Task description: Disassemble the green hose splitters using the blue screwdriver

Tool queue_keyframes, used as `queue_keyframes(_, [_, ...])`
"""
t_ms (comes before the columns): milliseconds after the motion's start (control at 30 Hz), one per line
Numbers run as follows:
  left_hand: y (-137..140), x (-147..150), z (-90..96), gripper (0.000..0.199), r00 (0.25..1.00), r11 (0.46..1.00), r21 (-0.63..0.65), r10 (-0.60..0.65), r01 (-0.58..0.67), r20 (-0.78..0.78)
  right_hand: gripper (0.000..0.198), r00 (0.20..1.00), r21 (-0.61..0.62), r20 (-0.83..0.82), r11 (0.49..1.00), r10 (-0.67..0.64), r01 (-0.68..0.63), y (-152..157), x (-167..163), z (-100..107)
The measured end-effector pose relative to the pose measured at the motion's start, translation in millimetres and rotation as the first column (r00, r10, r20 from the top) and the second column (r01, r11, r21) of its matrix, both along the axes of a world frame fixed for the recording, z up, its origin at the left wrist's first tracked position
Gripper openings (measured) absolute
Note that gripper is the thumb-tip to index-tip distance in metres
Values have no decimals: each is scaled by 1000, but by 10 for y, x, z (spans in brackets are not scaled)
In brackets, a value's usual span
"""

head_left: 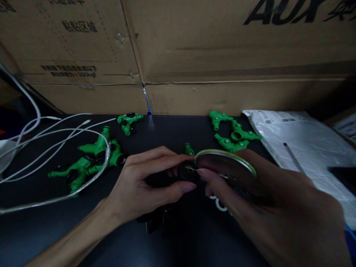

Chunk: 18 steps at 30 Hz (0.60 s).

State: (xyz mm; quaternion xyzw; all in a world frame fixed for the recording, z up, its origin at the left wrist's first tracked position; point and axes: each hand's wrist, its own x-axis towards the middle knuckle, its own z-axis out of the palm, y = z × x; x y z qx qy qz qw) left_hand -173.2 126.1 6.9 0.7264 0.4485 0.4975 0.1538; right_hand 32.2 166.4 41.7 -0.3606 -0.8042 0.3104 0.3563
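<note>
My left hand point(150, 178) is closed, with finger and thumb around a small round black cap point(187, 170) whose hollow side faces right. My right hand point(258, 207) is closed too, its fingertips pinching a thin metal pick point(193, 169) that reaches into the cap's opening. A round disc with a yellow-green rim point(226, 161), like a lid, stands tilted at the right hand's fingers; how it is held is hidden. Just beyond the hands lies a green hose fitting point(189, 149). White rings point(221, 204) show partly under my right hand. Dark black parts point(158, 220) lie below my left hand.
Several green Y-shaped hose connectors point(97, 142) lie at left, more point(241, 133) at right. White cables point(66, 137) loop over the dark table point(116, 237) at left. A white plastic mailer point(292, 137) with a pen point(294, 157) lies right. Cardboard point(194, 48) stands behind.
</note>
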Motion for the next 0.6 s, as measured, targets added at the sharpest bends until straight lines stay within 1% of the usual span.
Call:
queue_keyframes(100, [2,6,0,29,1000,1000,17,2,-1,-17,6,1000,32,-11,999,7,-7,13,10,-4])
queue_keyframes(200, [6,11,4,29,999,1000,21,-1,2,-42,9,1000,17,11,1000,-1,1,30,15,-12])
queue_keyframes(300, [6,10,3,31,999,1000,22,-17,18,-46,15,995,61,-78,997,57,-52,50,17,-41])
queue_keyframes(367, [2,7,-3,32,999,999,26,-22,23,-43,16,992,76,-99,995,76,-69,53,19,-51])
queue_keyframes(500, [-5,0,-16,33,998,999,18,-36,37,-47,18,1000,-5,-9,1000,19,-19,30,29,2])
queue_keyframes(600, [-3,-4,-19,33,998,998,27,-47,48,-48,20,999,-6,-10,999,41,-41,30,42,54])
